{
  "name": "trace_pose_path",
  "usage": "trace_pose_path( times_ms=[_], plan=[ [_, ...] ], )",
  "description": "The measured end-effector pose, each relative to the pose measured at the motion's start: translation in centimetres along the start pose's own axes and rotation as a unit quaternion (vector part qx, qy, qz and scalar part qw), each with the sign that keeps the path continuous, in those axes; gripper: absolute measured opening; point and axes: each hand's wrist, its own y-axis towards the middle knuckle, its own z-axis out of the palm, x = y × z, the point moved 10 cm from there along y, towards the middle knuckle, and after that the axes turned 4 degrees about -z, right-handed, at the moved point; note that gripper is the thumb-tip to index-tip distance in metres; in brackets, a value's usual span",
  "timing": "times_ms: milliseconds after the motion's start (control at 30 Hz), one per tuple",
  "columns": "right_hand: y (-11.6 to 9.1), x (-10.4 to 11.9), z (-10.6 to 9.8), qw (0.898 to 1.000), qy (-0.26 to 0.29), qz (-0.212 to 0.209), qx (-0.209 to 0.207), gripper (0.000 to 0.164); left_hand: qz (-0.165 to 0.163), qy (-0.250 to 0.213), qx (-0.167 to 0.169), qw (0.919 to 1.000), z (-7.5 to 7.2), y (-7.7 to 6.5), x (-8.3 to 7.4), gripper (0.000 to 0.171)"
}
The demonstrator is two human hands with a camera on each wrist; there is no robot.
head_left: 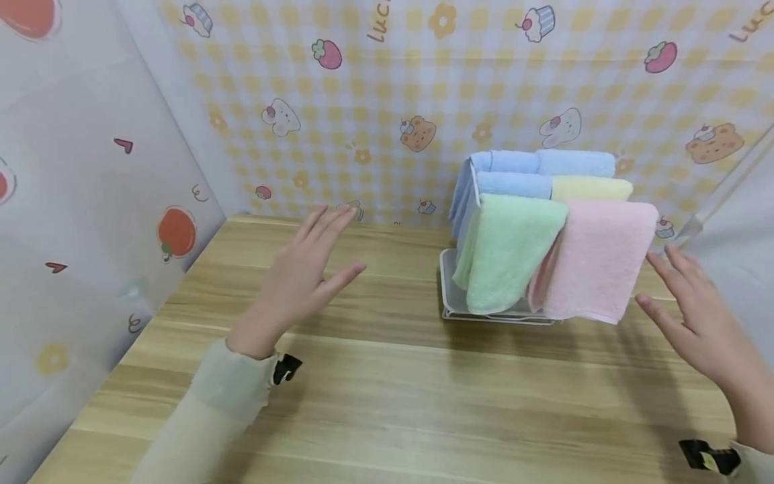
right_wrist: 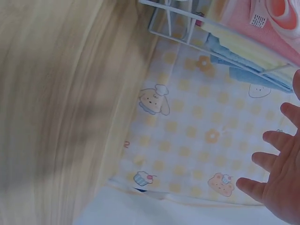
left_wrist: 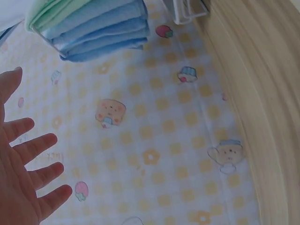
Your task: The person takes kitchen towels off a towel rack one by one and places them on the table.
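Toward the right rear of the wood-grain desk (head_left: 387, 383), a white wire rack (head_left: 446, 286) is seen, set on a shallow base and hung with folded towels in three rows. At the rear, blue towels (head_left: 574, 163) are draped; in the middle row, one more blue towel (head_left: 514, 185) is placed beside a yellow towel (head_left: 592, 188). At the front, a green towel (head_left: 514, 252) is hung on the left and a pink towel (head_left: 605, 255) on the right, their lower ends reaching down to the base. Inside the pink fold, a printed label (right_wrist: 258, 20) is shown by the right wrist view.

Left hand (head_left: 300, 275): held over the desk, well apart from the rack on its left side; fingers extended, thumb spread away, nothing gripped.

Right hand (head_left: 704, 323): held just beside the pink towel's right edge; fingers extended and parted, nothing gripped. Whether the towel is touched cannot be told.

Pale sleeves (head_left: 232, 386) are worn, with a black band (head_left: 287, 369) noted at the left wrist. Behind the desk, a yellow-checked cloth (head_left: 375, 101) is hung, printed with bears, cupcakes and strawberries.
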Motion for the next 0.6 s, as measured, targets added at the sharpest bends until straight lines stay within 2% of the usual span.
trace_pose_path(
  times_ms=[133, 400, 500, 600],
  plan=[
    [0.5, 0.2, 0.0, 0.999, 0.026, -0.014, -0.010, 0.063, 0.022, -0.032, -0.005, 0.9992, 0.4, 0.8, -1.5, 0.072],
    [0.8, 0.1, -0.3, 0.998, 0.059, -0.008, -0.028, 0.061, 0.060, -0.096, -0.011, 0.9935, 1.4, 2.4, -4.6, 0.069],
    [1.1, -0.1, -0.4, 0.997, 0.074, 0.009, -0.032, 0.058, 0.073, -0.124, -0.013, 0.9894, 1.6, 3.0, -5.8, 0.067],
    [1.2, -0.7, -0.4, 0.993, 0.101, 0.048, -0.038, 0.056, 0.089, -0.149, -0.014, 0.9847, 1.9, 3.6, -6.9, 0.065]
  ],
)
